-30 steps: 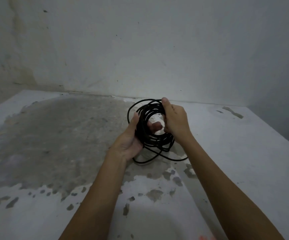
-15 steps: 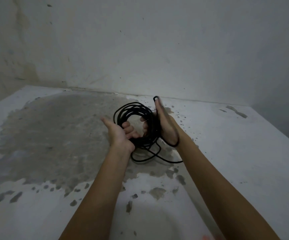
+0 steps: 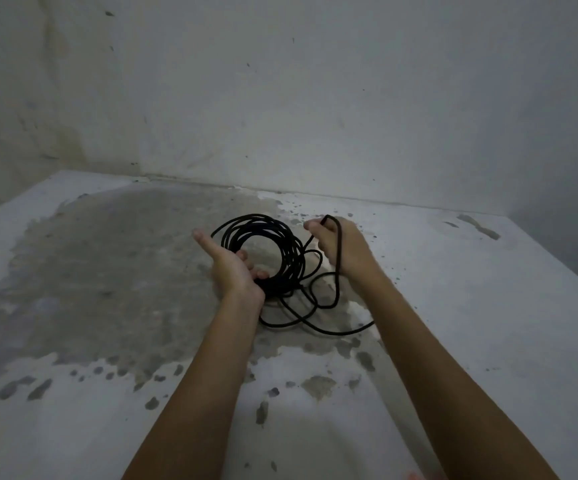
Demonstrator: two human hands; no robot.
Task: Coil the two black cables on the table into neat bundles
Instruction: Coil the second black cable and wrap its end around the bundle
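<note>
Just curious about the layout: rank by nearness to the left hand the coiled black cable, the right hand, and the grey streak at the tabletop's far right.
1. The coiled black cable: gripped by the left hand.
2. The right hand: just right of the coil.
3. The grey streak: far right, near the wall.

black cable (image 3: 263,244), white table (image 3: 488,306) blotched grey

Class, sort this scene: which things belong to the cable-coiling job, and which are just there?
Job: black cable, part coiled; left hand holding the coil; right hand gripping a loose strand.
Just there: table, worn grey patch, wall.
</note>
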